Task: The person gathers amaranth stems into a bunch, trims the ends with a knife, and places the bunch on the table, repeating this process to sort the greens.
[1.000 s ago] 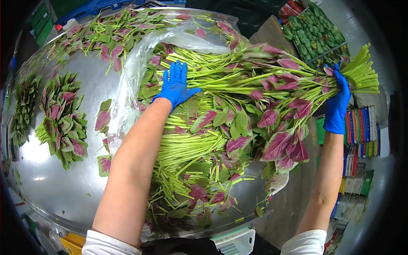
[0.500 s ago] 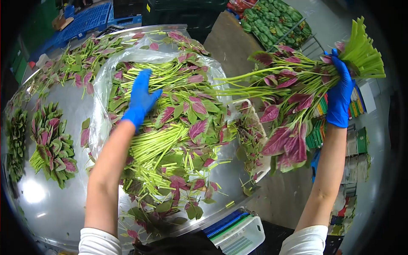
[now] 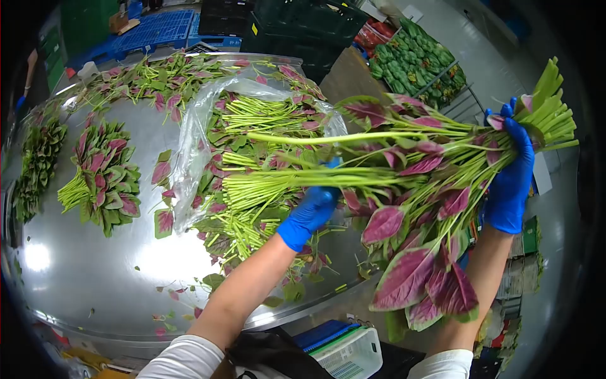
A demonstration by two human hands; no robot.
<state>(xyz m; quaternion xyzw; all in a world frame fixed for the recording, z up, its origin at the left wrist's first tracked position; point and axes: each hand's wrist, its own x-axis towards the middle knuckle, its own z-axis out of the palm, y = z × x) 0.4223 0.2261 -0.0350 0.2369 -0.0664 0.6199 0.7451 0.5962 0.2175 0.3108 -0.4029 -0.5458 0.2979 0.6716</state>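
My right hand (image 3: 511, 170), in a blue glove, is closed round a large bunch of red amaranth (image 3: 451, 205) near its thick cut stem ends, which point up and right. Its purple-and-green leaves hang to the left and downward. My left hand (image 3: 315, 211), also gloved in blue, wraps around several long amaranth stems (image 3: 369, 177) beside the bunch's leafy end; part of its fingers is hidden behind them. Beneath and left of this hand, a pile of amaranth (image 3: 265, 120) lies on an opened clear plastic bag (image 3: 192, 158).
The metal table (image 3: 113, 278) carries a separate amaranth bunch (image 3: 104, 174) at left and another (image 3: 39, 167) beyond it. Loose amaranth (image 3: 164, 76) lies along the far edge. A white plastic basket (image 3: 350, 360) stands below the near edge. Green vegetables (image 3: 416, 63) fill a rack at back right.
My left hand has moved right from over the pile and closed around stems. The right hand and its bunch are slightly lower in view. The camera view has shifted.
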